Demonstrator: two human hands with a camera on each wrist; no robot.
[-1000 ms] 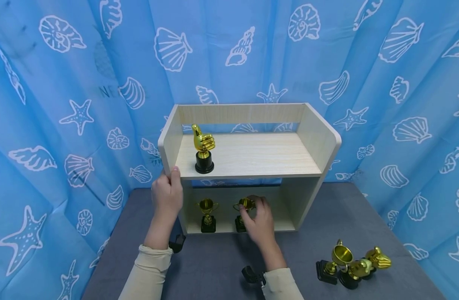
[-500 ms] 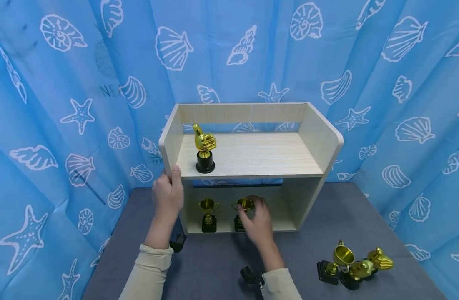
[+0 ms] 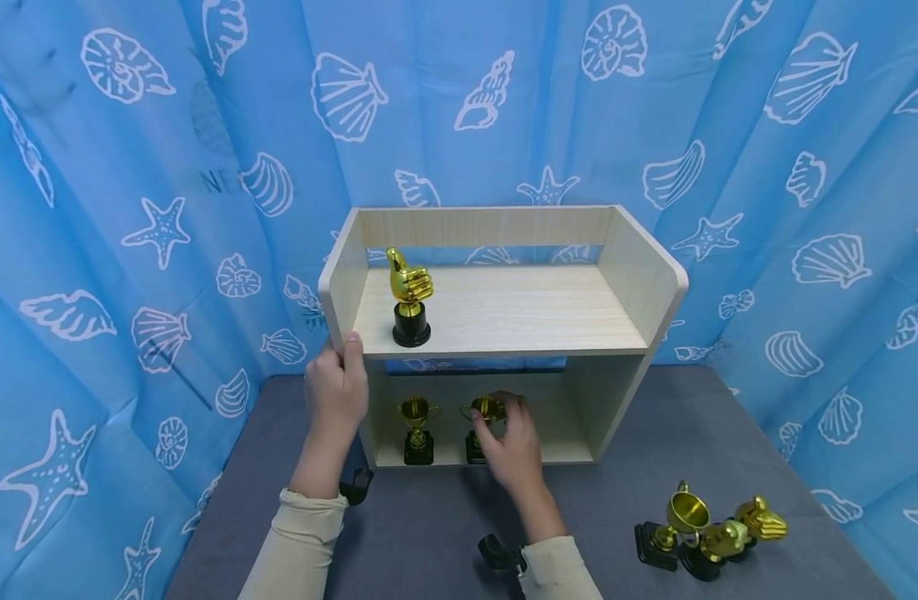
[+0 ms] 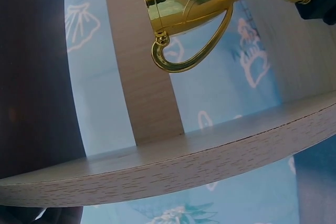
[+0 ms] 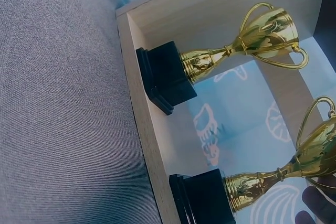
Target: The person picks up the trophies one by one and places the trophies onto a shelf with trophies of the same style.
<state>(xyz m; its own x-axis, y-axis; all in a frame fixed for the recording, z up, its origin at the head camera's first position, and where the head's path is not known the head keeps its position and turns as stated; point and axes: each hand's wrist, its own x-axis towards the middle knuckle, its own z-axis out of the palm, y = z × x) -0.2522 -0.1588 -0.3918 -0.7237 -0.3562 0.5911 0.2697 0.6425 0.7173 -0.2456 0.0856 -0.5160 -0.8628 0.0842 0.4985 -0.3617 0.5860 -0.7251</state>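
My left hand (image 3: 337, 387) grips the left side panel of a pale wooden two-tier shelf (image 3: 511, 312), its thumb on the front edge. On the lower tier, my right hand (image 3: 515, 446) holds a gold two-handled trophy cup (image 5: 315, 153) by its bowl. That cup's black base (image 5: 205, 198) is at the tier's front edge. To its left stands a matching trophy cup (image 3: 417, 429), upright and apart from it. A gold thumbs-up trophy (image 3: 410, 296) with a round black base is on the upper tier's left end. The right fingertips are partly out of the right wrist view.
On the grey cloth-covered table (image 3: 421, 533), at the right, another gold trophy cup (image 3: 685, 512) is grouped with two thumbs-up trophies, the nearer one (image 3: 721, 542) overlapping the farther (image 3: 762, 518). A blue seashell curtain (image 3: 459, 167) hangs behind the shelf.
My right hand has moved the held trophy cup slightly left along the lower tier, closer to the other cup. The left hand keeps its grip on the side panel.
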